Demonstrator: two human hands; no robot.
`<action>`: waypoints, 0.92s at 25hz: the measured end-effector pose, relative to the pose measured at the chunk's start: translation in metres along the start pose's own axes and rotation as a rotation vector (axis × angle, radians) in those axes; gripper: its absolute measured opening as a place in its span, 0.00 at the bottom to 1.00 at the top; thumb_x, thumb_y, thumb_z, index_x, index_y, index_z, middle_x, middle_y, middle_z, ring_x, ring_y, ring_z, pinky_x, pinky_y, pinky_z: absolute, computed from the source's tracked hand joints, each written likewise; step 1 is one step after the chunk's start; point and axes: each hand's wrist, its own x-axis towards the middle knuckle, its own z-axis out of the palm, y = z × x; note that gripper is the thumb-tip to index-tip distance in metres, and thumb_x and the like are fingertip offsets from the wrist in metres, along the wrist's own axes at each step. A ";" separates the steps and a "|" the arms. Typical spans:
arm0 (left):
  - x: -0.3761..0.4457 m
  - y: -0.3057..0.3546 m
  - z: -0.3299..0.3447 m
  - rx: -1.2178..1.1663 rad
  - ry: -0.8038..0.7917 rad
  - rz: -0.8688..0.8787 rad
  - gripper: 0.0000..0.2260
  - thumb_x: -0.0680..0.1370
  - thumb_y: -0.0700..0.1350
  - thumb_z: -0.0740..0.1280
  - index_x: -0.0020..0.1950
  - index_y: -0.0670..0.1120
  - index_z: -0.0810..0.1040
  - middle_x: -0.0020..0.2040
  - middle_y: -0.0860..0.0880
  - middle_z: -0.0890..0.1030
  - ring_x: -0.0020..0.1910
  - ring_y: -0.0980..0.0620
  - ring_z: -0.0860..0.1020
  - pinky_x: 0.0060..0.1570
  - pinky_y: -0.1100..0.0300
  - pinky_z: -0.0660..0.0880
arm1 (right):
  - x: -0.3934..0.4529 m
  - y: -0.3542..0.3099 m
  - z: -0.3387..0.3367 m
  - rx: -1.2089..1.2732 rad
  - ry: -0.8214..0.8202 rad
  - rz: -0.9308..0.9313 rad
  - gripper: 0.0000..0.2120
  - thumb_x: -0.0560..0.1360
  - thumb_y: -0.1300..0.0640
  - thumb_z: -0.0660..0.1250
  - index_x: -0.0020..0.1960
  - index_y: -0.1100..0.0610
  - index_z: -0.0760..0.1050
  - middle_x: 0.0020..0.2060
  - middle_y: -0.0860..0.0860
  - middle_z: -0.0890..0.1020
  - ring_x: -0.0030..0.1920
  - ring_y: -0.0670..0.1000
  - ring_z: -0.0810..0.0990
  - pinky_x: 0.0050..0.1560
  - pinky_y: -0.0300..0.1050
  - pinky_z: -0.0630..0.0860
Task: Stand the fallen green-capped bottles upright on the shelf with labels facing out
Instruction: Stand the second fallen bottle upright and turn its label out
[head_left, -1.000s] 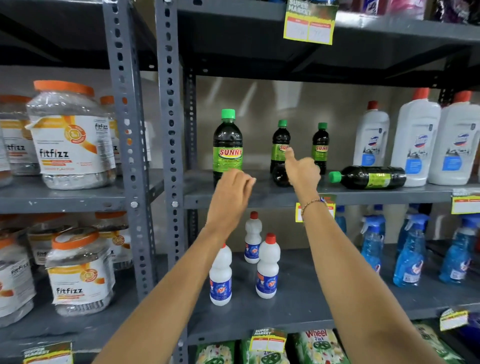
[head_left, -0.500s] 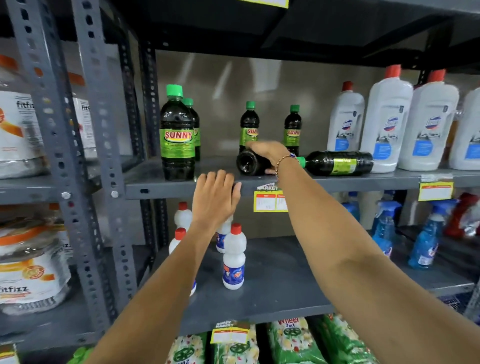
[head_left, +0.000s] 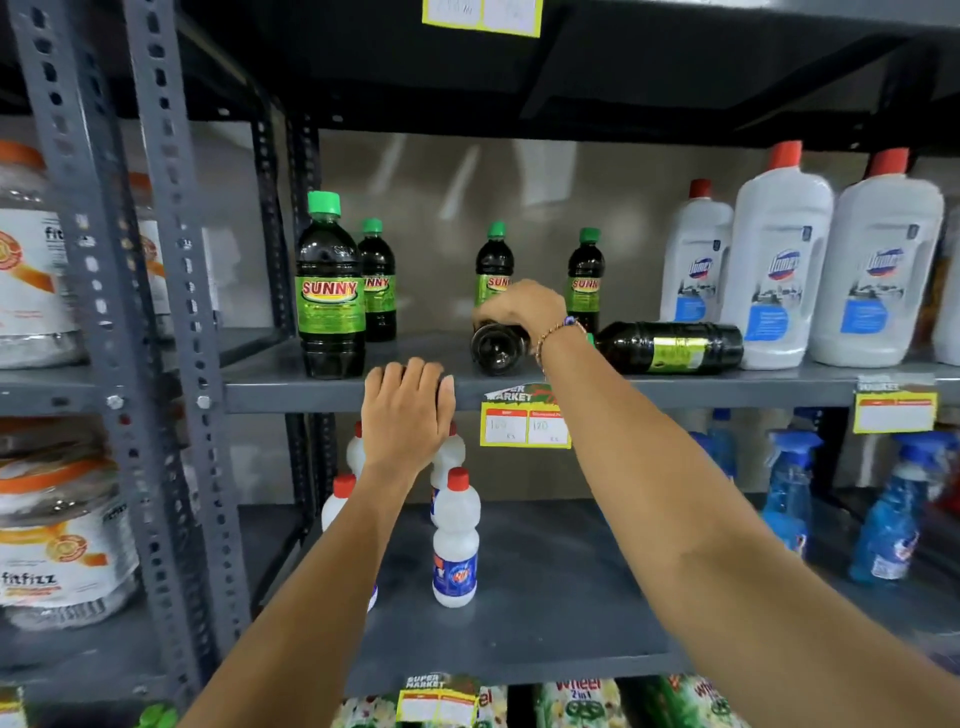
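Dark SUNNY bottles with green caps stand on the grey shelf (head_left: 291, 395): a large one (head_left: 329, 291) at the left front, a smaller one (head_left: 378, 283) behind it, two more (head_left: 493, 265) (head_left: 586, 280) at the back. One fallen bottle (head_left: 497, 349) lies with its base toward me; my right hand (head_left: 522, 309) is closed over it from above. A second fallen bottle (head_left: 672, 347) lies sideways to its right. My left hand (head_left: 408, 413) rests flat against the shelf's front edge, fingers together, holding nothing.
White red-capped cleaner bottles (head_left: 779, 260) crowd the shelf's right side. Small white bottles (head_left: 456, 540) stand on the shelf below, blue spray bottles (head_left: 789, 488) to their right. Grey perforated uprights (head_left: 171, 312) and orange-lidded jars (head_left: 52, 540) are at left. A price tag (head_left: 525, 423) hangs below the fallen bottle.
My right hand has come down from pointing at an upright bottle and closed over the fallen bottle. My left hand has dropped onto the shelf edge. The view has shifted closer and leftward.
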 end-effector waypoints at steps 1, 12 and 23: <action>-0.001 -0.001 0.001 0.013 0.007 0.003 0.19 0.82 0.50 0.50 0.47 0.44 0.78 0.40 0.46 0.79 0.38 0.44 0.75 0.46 0.51 0.68 | -0.001 0.003 0.002 0.067 0.071 -0.005 0.23 0.69 0.42 0.68 0.57 0.57 0.76 0.57 0.54 0.82 0.58 0.57 0.80 0.48 0.43 0.71; -0.002 -0.003 0.012 0.030 0.059 -0.009 0.17 0.81 0.50 0.51 0.46 0.44 0.77 0.41 0.46 0.77 0.38 0.45 0.73 0.45 0.51 0.67 | 0.004 0.038 0.038 0.717 0.184 -0.176 0.24 0.74 0.57 0.69 0.65 0.64 0.66 0.57 0.59 0.78 0.55 0.58 0.78 0.52 0.49 0.76; -0.003 -0.003 0.011 0.023 0.050 0.006 0.15 0.81 0.49 0.52 0.48 0.44 0.77 0.43 0.47 0.78 0.40 0.46 0.74 0.46 0.53 0.67 | 0.012 0.058 0.041 0.854 -0.125 -0.174 0.28 0.74 0.63 0.70 0.67 0.61 0.57 0.62 0.58 0.75 0.63 0.55 0.75 0.59 0.46 0.71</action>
